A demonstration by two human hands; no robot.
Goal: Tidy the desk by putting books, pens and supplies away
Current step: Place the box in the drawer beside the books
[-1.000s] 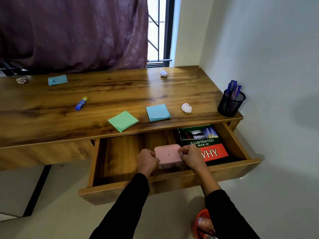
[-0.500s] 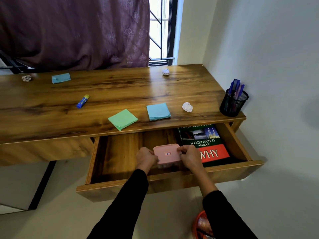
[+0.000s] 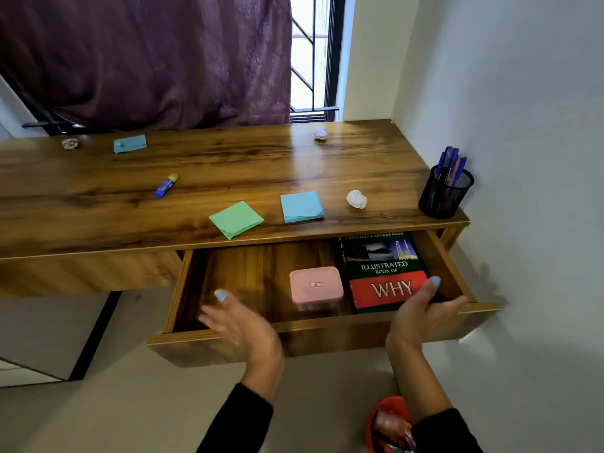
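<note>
Both hands are now lying off the pink box point(image 3: 315, 286), which they were gripping at its two short sides a moment ago; the box is sitting alone on the drawer point(image 3: 248, 276) floor, just beside the book point(image 3: 384, 273) at its 3 o'clock. The left hand point(image 3: 243, 325) is hovering with fingers spread and relaxed, holding nothing, at about 8 o'clock from the box and over the drawer's front edge. The right hand point(image 3: 416, 308) is likewise released, palm turned inward, its fingers lying across the book's lower right corner; whether they are touching the cover cannot be told. The camera has also risen a little, showing more wall and curtain.

The box is rounded-cornered, smooth matte plastic with a small red-edged label on the lid and a paler, see-through base. The book is glossy, its cover green above and red below, bearing "ILLUSTRATED BOOK OF WHY". The desk point(image 3: 228, 171) and drawer are warm, strongly grained wood with a shine. On top, the green note pad point(image 3: 236, 219) and blue note pad point(image 3: 301, 206) are lying as flat paper squares near the front edge, at 12 o'clock from the drawer; a crumpled white paper ball point(image 3: 356, 199) is sitting at their 3 o'clock, and a black wire-mesh pen holder point(image 3: 445, 196) with blue pens is standing at the far right corner. A blue glue stick point(image 3: 166, 185) is lying at 10 o'clock.
</note>
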